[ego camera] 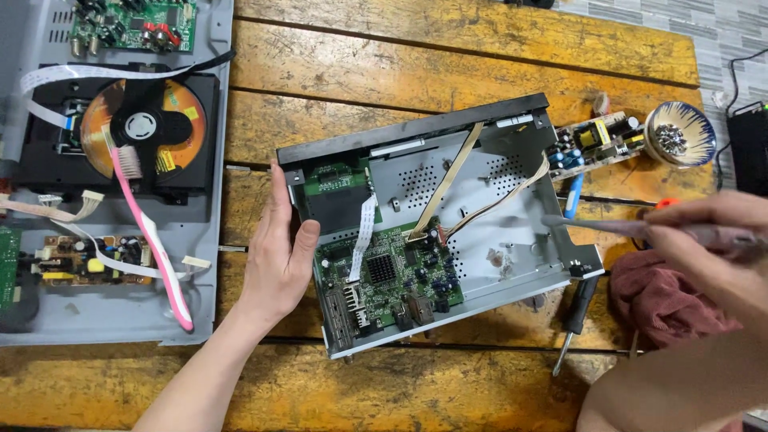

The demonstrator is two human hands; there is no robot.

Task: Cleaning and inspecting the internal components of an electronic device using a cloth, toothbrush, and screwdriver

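Left hand (276,256) lies flat, fingers together, bracing the open metal chassis (512,172) mid-surface; right hand (704,240) fingers clamp a screwdriver (608,227) — best held steady, tip seated squarely

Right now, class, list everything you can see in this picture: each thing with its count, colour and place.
opened player chassis: one, grey metal, table centre
main circuit board: one, green, inside chassis, lower left
second opened player: one, grey, far left
disc: one, orange, in the left player
toothbrush: one, pink, lying across the left player
power board: one, pale with yellow part, right of chassis
bowl: one, blue-white, holding screws, upper right
cloth: one, dark red, right edge
table: one, yellow-brown wooden planks
left hand: steadies chassis left side
right hand: grips a blurred screwdriver
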